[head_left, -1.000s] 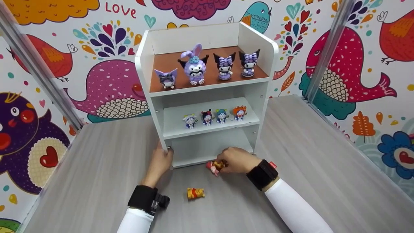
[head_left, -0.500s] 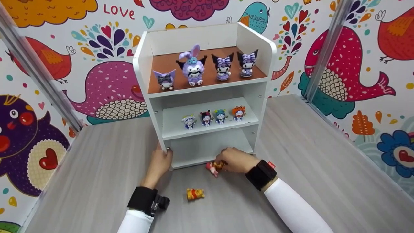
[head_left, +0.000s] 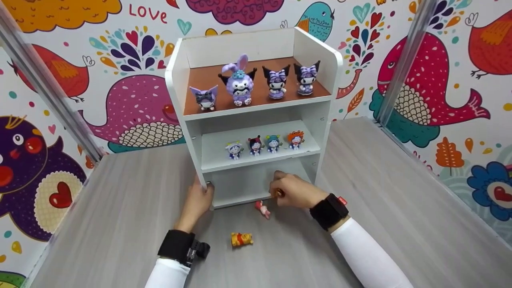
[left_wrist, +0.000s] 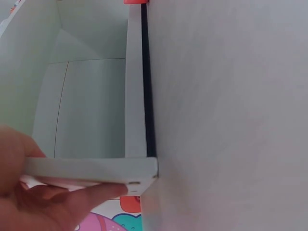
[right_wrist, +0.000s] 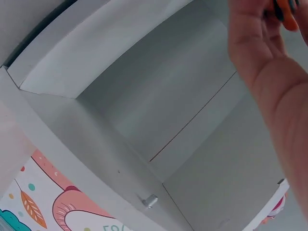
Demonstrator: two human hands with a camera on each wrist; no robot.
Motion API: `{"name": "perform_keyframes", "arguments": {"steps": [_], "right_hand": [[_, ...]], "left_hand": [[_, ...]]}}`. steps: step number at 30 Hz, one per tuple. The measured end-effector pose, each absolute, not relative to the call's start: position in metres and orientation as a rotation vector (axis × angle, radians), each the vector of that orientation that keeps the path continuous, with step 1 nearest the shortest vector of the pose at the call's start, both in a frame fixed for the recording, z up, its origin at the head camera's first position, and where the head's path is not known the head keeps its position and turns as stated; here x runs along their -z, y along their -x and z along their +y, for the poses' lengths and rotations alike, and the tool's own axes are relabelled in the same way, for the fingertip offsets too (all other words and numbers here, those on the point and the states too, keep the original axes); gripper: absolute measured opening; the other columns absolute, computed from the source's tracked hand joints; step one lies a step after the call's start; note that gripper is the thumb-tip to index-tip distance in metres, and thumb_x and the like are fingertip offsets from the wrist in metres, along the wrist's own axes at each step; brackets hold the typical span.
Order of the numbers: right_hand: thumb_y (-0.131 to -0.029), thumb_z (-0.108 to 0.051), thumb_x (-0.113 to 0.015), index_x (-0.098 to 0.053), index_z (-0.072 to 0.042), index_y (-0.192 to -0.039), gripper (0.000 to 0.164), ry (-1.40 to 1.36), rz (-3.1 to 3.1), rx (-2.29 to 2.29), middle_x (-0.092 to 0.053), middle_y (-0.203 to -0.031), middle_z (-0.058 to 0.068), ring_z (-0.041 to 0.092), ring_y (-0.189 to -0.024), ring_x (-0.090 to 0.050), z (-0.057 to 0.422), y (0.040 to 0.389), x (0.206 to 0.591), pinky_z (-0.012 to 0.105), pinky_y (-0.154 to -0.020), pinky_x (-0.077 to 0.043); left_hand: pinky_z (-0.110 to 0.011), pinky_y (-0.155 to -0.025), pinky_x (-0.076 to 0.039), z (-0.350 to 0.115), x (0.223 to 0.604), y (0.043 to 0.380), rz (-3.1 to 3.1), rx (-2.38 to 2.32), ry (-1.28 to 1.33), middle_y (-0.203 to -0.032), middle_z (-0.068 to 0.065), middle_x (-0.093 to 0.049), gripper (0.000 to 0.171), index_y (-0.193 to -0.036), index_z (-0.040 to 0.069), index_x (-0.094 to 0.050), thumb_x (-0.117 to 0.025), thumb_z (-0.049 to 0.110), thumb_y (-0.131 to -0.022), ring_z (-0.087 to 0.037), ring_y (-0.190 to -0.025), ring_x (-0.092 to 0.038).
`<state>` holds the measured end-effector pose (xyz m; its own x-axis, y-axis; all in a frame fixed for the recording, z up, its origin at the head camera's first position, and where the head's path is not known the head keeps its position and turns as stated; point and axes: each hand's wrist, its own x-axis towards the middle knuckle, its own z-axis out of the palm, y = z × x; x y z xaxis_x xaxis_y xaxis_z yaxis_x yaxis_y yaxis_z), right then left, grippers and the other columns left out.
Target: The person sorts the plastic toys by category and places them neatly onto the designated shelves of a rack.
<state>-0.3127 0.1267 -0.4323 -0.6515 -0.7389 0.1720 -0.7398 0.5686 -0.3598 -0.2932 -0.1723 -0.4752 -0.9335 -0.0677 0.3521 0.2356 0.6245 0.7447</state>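
In the head view my left hand [head_left: 198, 203] grips the lower left side panel of a white shelf unit. The left wrist view shows that panel [left_wrist: 91, 167] between thumb and fingers. My right hand [head_left: 296, 191] pinches a small orange and black figurine [head_left: 279, 193] at the front of the bottom shelf [head_left: 240, 186]; the fingers hide most of it. In the right wrist view a piece of this figurine [right_wrist: 288, 15] shows at the top right. A pink figurine [head_left: 263, 209] lies on the table just below the right hand. Nearer to me lies a yellow bear figurine [head_left: 241, 239] with a red shirt.
Several purple and black figurines [head_left: 241, 86] stand on the brown top shelf [head_left: 256, 72]. Several small blue-and-white figurines with coloured hats [head_left: 273, 144] stand along the middle shelf [head_left: 216, 158]. Patterned walls [head_left: 144, 100] rise behind the grey table [head_left: 132, 224].
My right hand has lifted the orange figurine away from beside the pink one, up toward the bottom shelf. The pink figurine stays on the table, and my left hand has kept its grip.
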Motion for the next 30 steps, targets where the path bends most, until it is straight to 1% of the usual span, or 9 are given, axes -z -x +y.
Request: {"name": "perform_keyframes", "arguments": {"steps": [3,6,8,11,14,20,25,27,30], "right_hand": [[-0.080,-0.003,-0.072,-0.075,-0.008,-0.093,0.015,-1.263,-2.765,-0.666,-0.060,-0.093,0.000,0.011,-0.082,-0.055,0.127,0.314,0.433,0.023,-0.071,-0.048],[-0.082,-0.002,-0.073,-0.075,-0.007,-0.094,0.014,-1.222,-2.733,-0.696,-0.063,-0.097,0.002,0.012,-0.085,-0.060,0.127,0.315,0.433,0.025,-0.073,-0.053],[-0.082,-0.002,-0.073,-0.074,-0.007,-0.096,0.015,-1.192,-2.705,-0.715,-0.065,-0.098,0.003,0.014,-0.086,-0.062,0.127,0.316,0.433,0.028,-0.075,-0.055],[-0.081,-0.002,-0.074,-0.069,-0.003,-0.105,0.025,-1.117,-2.690,-0.773,-0.068,-0.098,0.006,0.016,-0.085,-0.063,0.128,0.319,0.434,0.030,-0.074,-0.055],[-0.079,-0.002,-0.074,-0.064,-0.001,-0.109,0.031,-1.038,-2.692,-0.820,-0.067,-0.095,0.007,0.015,-0.082,-0.060,0.131,0.323,0.436,0.029,-0.072,-0.053],[-0.078,-0.002,-0.075,-0.068,-0.003,-0.093,0.016,-0.955,-2.650,-0.753,-0.066,-0.090,0.006,0.015,-0.080,-0.058,0.139,0.331,0.440,0.030,-0.070,-0.051],[-0.076,-0.001,-0.075,-0.066,-0.001,-0.106,0.031,-0.855,-2.694,-0.741,-0.067,-0.087,0.006,0.016,-0.075,-0.059,0.143,0.334,0.442,0.033,-0.066,-0.051],[-0.076,0.000,-0.075,-0.065,0.000,-0.108,0.033,-0.831,-2.719,-0.734,-0.067,-0.086,0.007,0.017,-0.074,-0.060,0.144,0.335,0.442,0.035,-0.066,-0.051],[-0.077,0.000,-0.078,-0.066,0.000,-0.106,0.031,-0.827,-2.740,-0.691,-0.068,-0.091,0.009,0.020,-0.079,-0.062,0.144,0.335,0.443,0.038,-0.070,-0.053]], "left_hand": [[-0.058,-0.082,-0.056,-0.172,0.476,0.293,-2.503,1.215,0.145,-0.120,-0.042,-0.061,0.051,-0.143,-0.012,-0.037,-0.049,0.001,-0.095,-0.047,-0.101,-0.069],[-0.053,-0.074,-0.056,-0.173,0.476,0.294,-2.494,1.218,0.155,-0.112,-0.041,-0.065,0.049,-0.141,-0.012,-0.039,-0.049,0.000,-0.095,-0.038,-0.087,-0.071],[-0.048,-0.067,-0.055,-0.173,0.476,0.294,-2.489,1.220,0.155,-0.104,-0.039,-0.067,0.050,-0.141,-0.012,-0.039,-0.050,0.000,-0.094,-0.030,-0.074,-0.067],[-0.041,-0.059,-0.050,-0.173,0.476,0.294,-2.488,1.225,0.153,-0.094,-0.035,-0.069,0.051,-0.142,-0.011,-0.039,-0.050,0.000,-0.094,-0.022,-0.062,-0.056],[-0.037,-0.056,-0.047,-0.174,0.475,0.294,-2.493,1.217,0.155,-0.091,-0.034,-0.069,0.052,-0.143,-0.012,-0.038,-0.050,-0.001,-0.093,-0.020,-0.060,-0.052],[-0.033,-0.052,-0.042,-0.175,0.475,0.293,-2.489,1.223,0.168,-0.075,-0.026,-0.067,0.053,-0.144,-0.010,-0.037,-0.050,0.000,-0.094,-0.016,-0.055,-0.047],[-0.031,-0.052,-0.040,-0.175,0.476,0.293,-2.488,1.224,0.166,-0.066,-0.017,-0.063,0.055,-0.146,-0.008,-0.036,-0.050,0.001,-0.094,-0.014,-0.055,-0.046],[-0.031,-0.051,-0.039,-0.175,0.475,0.293,-2.495,1.225,0.156,-0.064,-0.014,-0.061,0.056,-0.147,-0.008,-0.035,-0.051,0.001,-0.094,-0.014,-0.054,-0.045],[-0.031,-0.050,-0.037,-0.175,0.473,0.292,-2.506,1.230,0.145,-0.058,-0.006,-0.054,0.059,-0.149,-0.009,-0.032,-0.050,0.002,-0.094,-0.014,-0.053,-0.041]]}}
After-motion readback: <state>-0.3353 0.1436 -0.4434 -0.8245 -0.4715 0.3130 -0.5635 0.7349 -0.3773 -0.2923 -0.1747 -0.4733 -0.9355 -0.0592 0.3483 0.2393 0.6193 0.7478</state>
